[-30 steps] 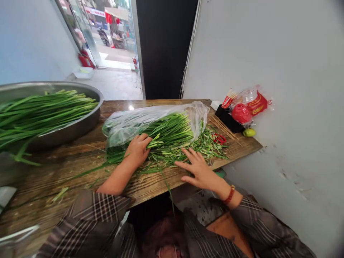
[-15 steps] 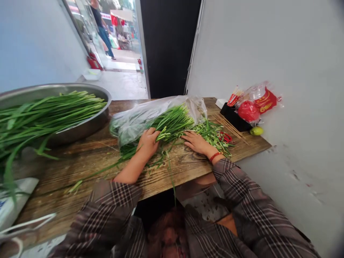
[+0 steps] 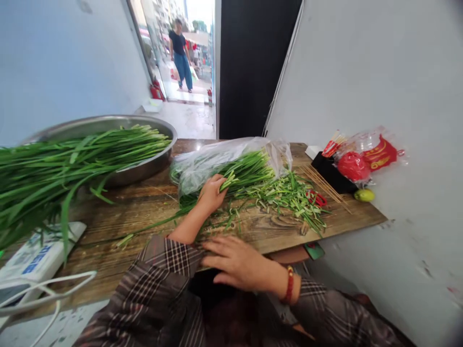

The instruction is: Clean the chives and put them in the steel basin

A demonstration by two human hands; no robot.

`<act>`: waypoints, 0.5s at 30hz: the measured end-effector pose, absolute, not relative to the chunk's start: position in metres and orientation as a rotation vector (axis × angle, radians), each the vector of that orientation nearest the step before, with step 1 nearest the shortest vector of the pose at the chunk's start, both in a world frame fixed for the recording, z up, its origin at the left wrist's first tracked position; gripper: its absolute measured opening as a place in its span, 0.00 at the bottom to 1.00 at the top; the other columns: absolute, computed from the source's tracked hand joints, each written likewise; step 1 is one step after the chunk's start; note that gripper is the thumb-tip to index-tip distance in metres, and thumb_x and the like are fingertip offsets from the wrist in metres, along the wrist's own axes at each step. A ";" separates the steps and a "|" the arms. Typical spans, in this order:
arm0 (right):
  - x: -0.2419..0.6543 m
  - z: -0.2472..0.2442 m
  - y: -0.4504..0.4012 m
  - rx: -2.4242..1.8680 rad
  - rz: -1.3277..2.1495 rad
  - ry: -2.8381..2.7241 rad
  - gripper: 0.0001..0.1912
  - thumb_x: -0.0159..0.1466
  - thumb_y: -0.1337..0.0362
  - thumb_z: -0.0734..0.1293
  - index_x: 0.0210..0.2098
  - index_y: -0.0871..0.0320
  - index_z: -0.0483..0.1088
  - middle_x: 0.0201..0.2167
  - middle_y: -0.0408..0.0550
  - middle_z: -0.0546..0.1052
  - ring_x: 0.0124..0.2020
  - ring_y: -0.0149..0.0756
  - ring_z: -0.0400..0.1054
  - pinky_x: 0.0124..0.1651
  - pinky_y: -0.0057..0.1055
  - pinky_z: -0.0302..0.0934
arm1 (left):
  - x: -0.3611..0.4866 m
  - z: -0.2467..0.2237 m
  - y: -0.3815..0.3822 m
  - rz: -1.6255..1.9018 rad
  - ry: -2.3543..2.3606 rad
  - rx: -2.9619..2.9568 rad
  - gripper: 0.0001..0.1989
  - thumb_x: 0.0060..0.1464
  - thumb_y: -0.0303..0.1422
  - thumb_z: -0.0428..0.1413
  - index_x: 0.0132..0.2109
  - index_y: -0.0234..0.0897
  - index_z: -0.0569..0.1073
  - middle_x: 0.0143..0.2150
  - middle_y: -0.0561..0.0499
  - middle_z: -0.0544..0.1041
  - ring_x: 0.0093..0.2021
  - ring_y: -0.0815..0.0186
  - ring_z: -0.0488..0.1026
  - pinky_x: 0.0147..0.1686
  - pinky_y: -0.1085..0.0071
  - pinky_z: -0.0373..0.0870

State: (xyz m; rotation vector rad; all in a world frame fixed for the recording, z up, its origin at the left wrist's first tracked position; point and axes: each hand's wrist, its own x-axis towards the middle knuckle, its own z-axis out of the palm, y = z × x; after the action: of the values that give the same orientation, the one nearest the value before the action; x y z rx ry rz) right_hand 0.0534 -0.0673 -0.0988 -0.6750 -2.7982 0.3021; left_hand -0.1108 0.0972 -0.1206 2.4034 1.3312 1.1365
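Left hand point(image 3: 212, 194): fingers clamped on small bunch point(image 3: 229, 180) beside bag point(image 3: 195, 166). Right hand point(image 3: 238, 264): empty, fingers slightly apart, near surface point(image 3: 115, 212) edge. Judged partway: basin point(image 3: 172, 137) piled with greens point(image 3: 108, 150), scraps point(image 3: 291, 193) heaped, bagged stalks point(image 3: 255, 166) left.

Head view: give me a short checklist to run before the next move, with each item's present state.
1. Left hand closed on the small bunch: ok, pale ends stick out past the fingers.
2. Right hand free: ok, fingers spread over the near edge of the table, nothing seen in it.
3. Plastic bag clear of the large bunch: not ok, it covers part of it.
4. Trimmings apart from the large bunch: not ok, they lie right up against it.
5. Greens inside the metal bowl: not ok, leaves hang over the rim.
6. Bowl's bottom dry: cannot tell, hidden.
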 end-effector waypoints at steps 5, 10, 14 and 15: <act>0.069 -0.115 -0.028 -0.818 0.379 -2.842 0.26 0.70 0.53 0.56 0.66 0.49 0.56 0.70 0.48 0.56 0.71 0.40 0.44 0.71 0.45 0.45 | -0.114 -0.118 0.093 1.137 1.340 2.386 0.07 0.57 0.30 0.53 0.40 0.37 0.75 0.42 0.47 0.74 0.43 0.62 0.72 0.45 0.67 0.69; 0.147 -0.135 0.026 -1.105 0.317 -2.701 0.25 0.71 0.55 0.55 0.66 0.47 0.57 0.69 0.46 0.57 0.70 0.40 0.49 0.70 0.47 0.48 | -0.113 -0.116 0.088 1.108 1.336 2.391 0.06 0.58 0.29 0.53 0.40 0.36 0.75 0.41 0.47 0.74 0.42 0.61 0.71 0.44 0.66 0.68; 0.206 -0.152 0.070 -1.283 0.198 -2.537 0.24 0.70 0.59 0.54 0.62 0.56 0.65 0.62 0.54 0.69 0.64 0.41 0.61 0.67 0.47 0.55 | -0.113 -0.118 0.087 1.085 1.332 2.392 0.06 0.58 0.28 0.53 0.41 0.36 0.75 0.42 0.47 0.74 0.43 0.62 0.71 0.45 0.67 0.67; 0.216 -0.153 0.082 -1.330 0.169 -2.506 0.23 0.70 0.59 0.54 0.60 0.57 0.67 0.60 0.55 0.71 0.62 0.42 0.64 0.66 0.47 0.56 | -0.113 -0.118 0.087 1.080 1.334 2.396 0.06 0.58 0.28 0.53 0.40 0.36 0.75 0.41 0.47 0.74 0.43 0.62 0.71 0.44 0.67 0.67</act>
State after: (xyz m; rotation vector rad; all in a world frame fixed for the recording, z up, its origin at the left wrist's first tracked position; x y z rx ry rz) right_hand 0.2165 0.0818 -0.1525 -1.3297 -2.5062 0.1687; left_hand -0.1132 0.0869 -0.1184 2.3962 1.3343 1.0799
